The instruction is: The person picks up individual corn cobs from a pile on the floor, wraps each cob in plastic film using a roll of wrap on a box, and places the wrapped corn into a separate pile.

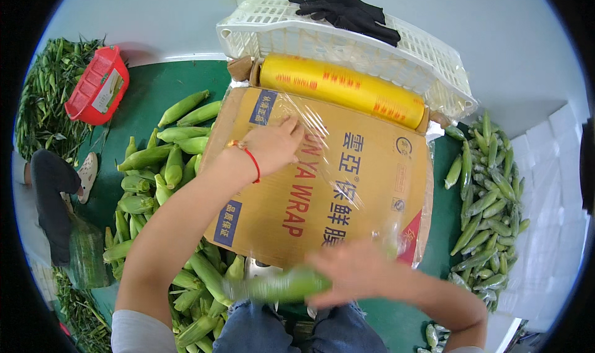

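My left hand [276,144] lies palm down on the upper left of a printed cardboard box [367,167], where clear cling film [311,116] stretches over the surface. A red cord circles that wrist. My right hand [346,271], blurred by motion, grips one end of a green ear of corn [283,285] in its husk. The ear points left, over my knees and just off the box's near edge. Whether film covers this ear is too blurred to tell. Behind the box's top sits a yellow roll of wrap [341,90].
Unwrapped corn ears [174,167] heap up along the box's left side. Film-wrapped ears [488,209] are piled at right. A white plastic crate [413,58] with black gloves [348,13] stands behind the roll. A red basket [100,85] and another person's leg [53,199] are at left.
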Demonstrator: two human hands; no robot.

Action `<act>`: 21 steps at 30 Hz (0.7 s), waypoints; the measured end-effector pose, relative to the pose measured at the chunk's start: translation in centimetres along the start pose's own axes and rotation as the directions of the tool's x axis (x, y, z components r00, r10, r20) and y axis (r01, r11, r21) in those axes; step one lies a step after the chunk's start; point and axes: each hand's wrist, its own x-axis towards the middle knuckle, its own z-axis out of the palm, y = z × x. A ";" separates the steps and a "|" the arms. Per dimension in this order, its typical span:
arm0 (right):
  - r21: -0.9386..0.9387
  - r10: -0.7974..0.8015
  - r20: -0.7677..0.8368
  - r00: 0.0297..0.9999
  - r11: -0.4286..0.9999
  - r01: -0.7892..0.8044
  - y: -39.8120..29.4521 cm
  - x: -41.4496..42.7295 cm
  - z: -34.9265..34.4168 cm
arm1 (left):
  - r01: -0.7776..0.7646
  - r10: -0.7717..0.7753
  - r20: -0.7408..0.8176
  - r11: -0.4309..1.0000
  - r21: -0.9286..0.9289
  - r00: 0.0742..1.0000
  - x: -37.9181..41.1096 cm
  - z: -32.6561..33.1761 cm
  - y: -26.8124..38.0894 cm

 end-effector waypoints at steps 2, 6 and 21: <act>0.252 0.001 0.150 0.989 0.967 -0.039 -1.9 -2.1 2.7 | -0.014 0.007 -0.044 0.988 -0.156 0.999 -0.8 -1.7 -0.4; 0.974 0.293 0.083 0.952 0.179 -0.140 0.3 -5.5 5.0 | -0.398 0.203 -0.423 0.801 -0.447 0.883 -5.8 -2.1 5.3; 0.964 0.465 -0.249 0.850 0.038 0.262 -0.8 -7.5 7.8 | -0.044 -0.734 -0.213 0.243 -0.969 0.645 -13.3 8.1 5.1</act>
